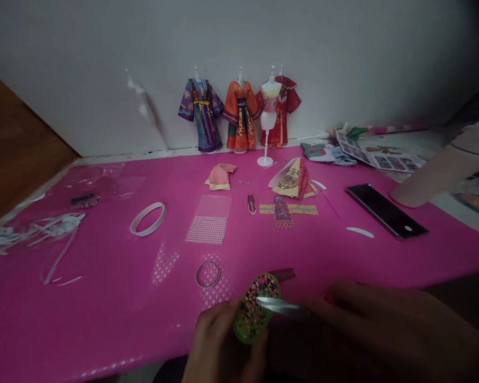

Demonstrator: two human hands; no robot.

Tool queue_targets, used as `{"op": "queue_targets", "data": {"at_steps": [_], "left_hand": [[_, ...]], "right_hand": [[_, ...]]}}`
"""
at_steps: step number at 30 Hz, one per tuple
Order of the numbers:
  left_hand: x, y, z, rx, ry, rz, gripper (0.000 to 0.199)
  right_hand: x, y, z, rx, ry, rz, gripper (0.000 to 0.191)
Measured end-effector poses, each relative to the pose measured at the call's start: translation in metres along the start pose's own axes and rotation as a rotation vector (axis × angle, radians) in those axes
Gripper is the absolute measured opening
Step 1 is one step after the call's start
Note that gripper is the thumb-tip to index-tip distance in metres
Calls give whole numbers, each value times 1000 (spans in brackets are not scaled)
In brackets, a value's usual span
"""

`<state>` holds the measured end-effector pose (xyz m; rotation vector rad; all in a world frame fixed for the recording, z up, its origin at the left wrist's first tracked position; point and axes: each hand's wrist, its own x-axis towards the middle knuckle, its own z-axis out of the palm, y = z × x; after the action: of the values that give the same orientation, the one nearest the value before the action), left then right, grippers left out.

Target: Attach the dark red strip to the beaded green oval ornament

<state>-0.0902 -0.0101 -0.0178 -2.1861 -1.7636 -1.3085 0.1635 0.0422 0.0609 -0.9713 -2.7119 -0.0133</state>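
- Pink-covered counter (104,298): spans most of the view and carries the things below.
- Right hand (383,324): near the counter's front edge, its grip closed around a metal tool; deep shadow hides the finger positions.
- Left hand (211,340): its grip is curled around a green dish, fingers on the left side and thumb near the bottom.
- Pale tumbler (439,175): at the right, just beside a dark phone (387,210).
- Miniature robes: purple (201,114), orange (241,117) and red (289,101), 3 in a row by the wall; a white form (269,119) stands before the red 1.
- Dotted sheet (207,229): flat, mid-counter.
- Pink roll (149,231): left of the sheet.
- Green dish (245,332): tilted, between both hands at the near edge.
- Metal tool (279,306): its tip is over the dish; contact cannot be told.
- Grey ring (197,276): beyond the left hand.
- Multicoloured beads (265,284): tiny, inside the dish.
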Motion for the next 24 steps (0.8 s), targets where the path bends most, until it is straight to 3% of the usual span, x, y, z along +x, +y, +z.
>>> {"op": "queue_targets", "data": {"at_steps": [3, 8, 18, 24], "left_hand": [[0, 1, 0, -11, -6, -15, 36], [-1, -1, 0, 6, -24, -17, 35], [-6, -9, 3, 71, -82, 64, 32], [-5, -7, 5, 98, -80, 115, 34]], "right_hand": [[-4, 1, 4, -22, 5, 20, 31], [-5, 0, 6, -2, -4, 25, 24], [7, 0, -1, 3, 98, -3, 28], [7, -2, -4, 10, 59, 19, 25]]}}
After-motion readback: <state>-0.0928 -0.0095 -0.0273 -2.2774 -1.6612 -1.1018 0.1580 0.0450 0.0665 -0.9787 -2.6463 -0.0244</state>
